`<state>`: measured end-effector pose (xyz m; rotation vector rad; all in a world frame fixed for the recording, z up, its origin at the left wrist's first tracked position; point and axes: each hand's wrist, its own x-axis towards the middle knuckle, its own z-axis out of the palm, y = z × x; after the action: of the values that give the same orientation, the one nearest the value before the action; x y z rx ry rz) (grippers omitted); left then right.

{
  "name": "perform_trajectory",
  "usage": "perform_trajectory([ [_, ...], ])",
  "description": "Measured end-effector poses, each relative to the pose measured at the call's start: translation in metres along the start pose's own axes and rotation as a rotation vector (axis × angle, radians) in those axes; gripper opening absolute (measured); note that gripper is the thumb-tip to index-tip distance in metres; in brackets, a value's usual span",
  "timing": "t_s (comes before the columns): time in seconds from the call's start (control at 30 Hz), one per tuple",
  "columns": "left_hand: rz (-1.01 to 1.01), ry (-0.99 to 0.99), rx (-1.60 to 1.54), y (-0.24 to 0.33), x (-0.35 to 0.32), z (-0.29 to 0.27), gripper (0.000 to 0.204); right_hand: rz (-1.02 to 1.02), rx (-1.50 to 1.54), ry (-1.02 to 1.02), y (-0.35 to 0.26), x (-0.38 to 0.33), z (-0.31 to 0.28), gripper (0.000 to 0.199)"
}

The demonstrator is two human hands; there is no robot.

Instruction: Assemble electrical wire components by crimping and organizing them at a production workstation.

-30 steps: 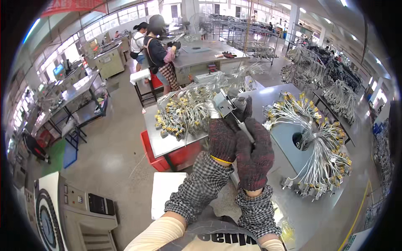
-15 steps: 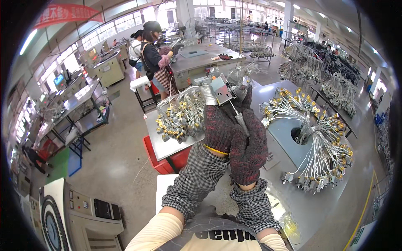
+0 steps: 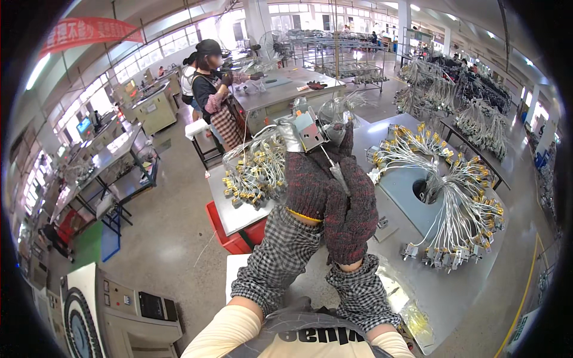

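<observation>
Closed around a boxy metal housing [image 3: 311, 138], the left hand [image 3: 307, 185] holds it above the surface [image 3: 230, 215]; the right hand [image 3: 353, 209] clasps a slender grey rod [image 3: 336, 173]. Close two-handed work seemingly calls for steadiness.

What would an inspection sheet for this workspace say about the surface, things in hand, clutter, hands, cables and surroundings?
Surface: metal tabletop at right, bearing a blue-grey panel with a round hole.
Things in hand: metal box, held up; slim grey piece beside it.
Clutter: clear plastic bags on the tabletop's near end.
Hands: left hand, gloved, grips the box; right hand, gloved, is close against it, grip partly hidden.
Cables: yellow-ended cable fan over the panel; cable heap on the left table.
Surroundings: co-worker by a far table; white-topped stool nearby.
</observation>
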<state>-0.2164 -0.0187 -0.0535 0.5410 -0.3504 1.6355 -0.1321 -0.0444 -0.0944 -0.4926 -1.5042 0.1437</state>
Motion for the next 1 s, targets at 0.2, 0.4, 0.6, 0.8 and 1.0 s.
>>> perform_trajectory([
  [0.2, 0.084, 0.055, 0.122, -0.005, 0.003, -0.001, 0.041, -0.008, 0.009, 0.013, 0.003, 0.001, 0.0, 0.033],
  [0.4, 0.124, -0.119, 0.122, -0.004, 0.003, -0.011, 0.045, 0.013, 0.016, -0.004, -0.002, 0.001, -0.002, 0.033],
  [0.6, 0.082, -0.097, 0.151, -0.008, 0.008, -0.001, 0.046, -0.009, 0.013, 0.024, -0.002, 0.011, -0.004, 0.033],
  [0.8, 0.02, -0.147, 0.238, -0.01, 0.028, 0.033, 0.048, -0.135, -0.031, 0.139, -0.017, 0.045, -0.021, 0.032],
  [1.0, -0.044, -0.235, 0.364, -0.018, 0.054, 0.08, 0.05, -0.171, -0.059, 0.245, -0.034, 0.081, -0.029, 0.034],
])
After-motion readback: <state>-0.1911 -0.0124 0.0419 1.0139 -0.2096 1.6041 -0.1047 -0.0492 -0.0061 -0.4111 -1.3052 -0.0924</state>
